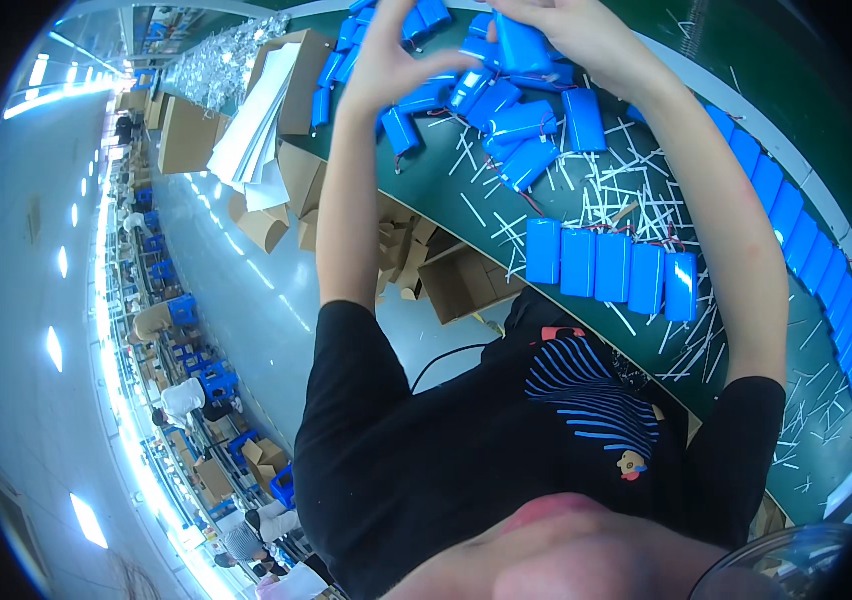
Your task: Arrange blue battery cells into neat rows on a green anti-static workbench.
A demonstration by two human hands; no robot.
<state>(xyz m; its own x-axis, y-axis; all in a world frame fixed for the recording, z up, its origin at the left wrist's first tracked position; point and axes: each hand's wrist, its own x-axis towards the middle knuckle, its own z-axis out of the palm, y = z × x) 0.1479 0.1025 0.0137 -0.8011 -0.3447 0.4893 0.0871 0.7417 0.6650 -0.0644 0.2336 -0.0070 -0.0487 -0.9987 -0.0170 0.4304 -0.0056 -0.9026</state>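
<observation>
Near blue packs (pixel 522 122), white sheets (pixel 249 140) overlap a carton (pixel 303 95).

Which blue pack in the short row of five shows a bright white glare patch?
The right-end blue pack; the four others in that row, all to its left, show no such bright patch.

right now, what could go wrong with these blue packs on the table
The leftmost pack in the row of five lies close to the green table edge, so a bump might knock it off. A red wire trails from the jumbled pile of blue packs and could snag when one is pulled. White strips are scattered around the row, and some might get caught under packs.
</observation>
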